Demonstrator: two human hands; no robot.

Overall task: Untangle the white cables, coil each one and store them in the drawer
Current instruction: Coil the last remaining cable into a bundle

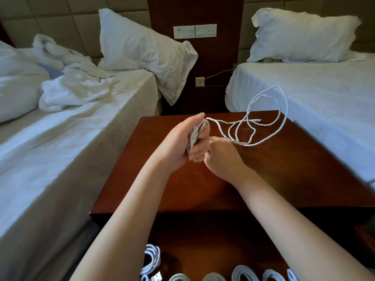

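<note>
My left hand is above the wooden nightstand and grips a small coil of white cable wound round its fingers. The rest of that white cable trails right in loose loops, partly lifted above the back right corner of the nightstand. My right hand is just right of the left and pinches the trailing cable near the coil. Below, in the open drawer, lie several coiled white cables along the bottom edge of the view.
A bed with rumpled white bedding is on the left and a made bed on the right, each with a pillow. Wall sockets and switches are on the dark panel behind the nightstand.
</note>
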